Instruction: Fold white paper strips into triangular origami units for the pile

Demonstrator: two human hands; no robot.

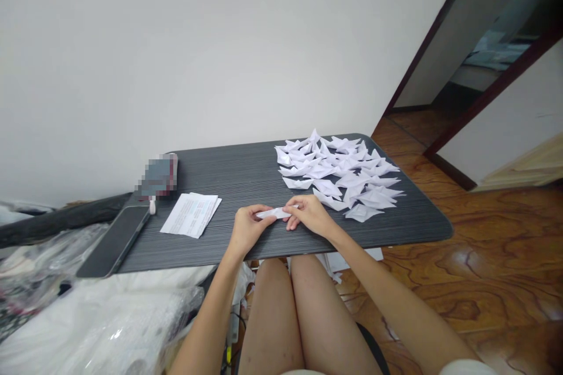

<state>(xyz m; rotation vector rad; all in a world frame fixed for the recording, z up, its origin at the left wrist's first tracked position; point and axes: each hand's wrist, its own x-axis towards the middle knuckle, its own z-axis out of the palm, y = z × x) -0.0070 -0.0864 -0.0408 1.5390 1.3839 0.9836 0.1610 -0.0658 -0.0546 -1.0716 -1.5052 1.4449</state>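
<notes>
Between my two hands is a narrow folded piece of white paper, held just above the dark table near its front edge. My left hand pinches its left end between thumb and fingers. At the other end, my right hand grips the paper with thumb and forefinger, the other fingers curled below. Many folded white paper boats crowd the table's right side, the closest just beyond my right hand. To the left of my hands lies a small stack of printed white paper sheets.
The dark table stands against a white wall. A phone lies at its left front corner, with a blurred-out device behind it. Plastic-wrapped bundles sit at the lower left. A wooden floor and doorway are on the right.
</notes>
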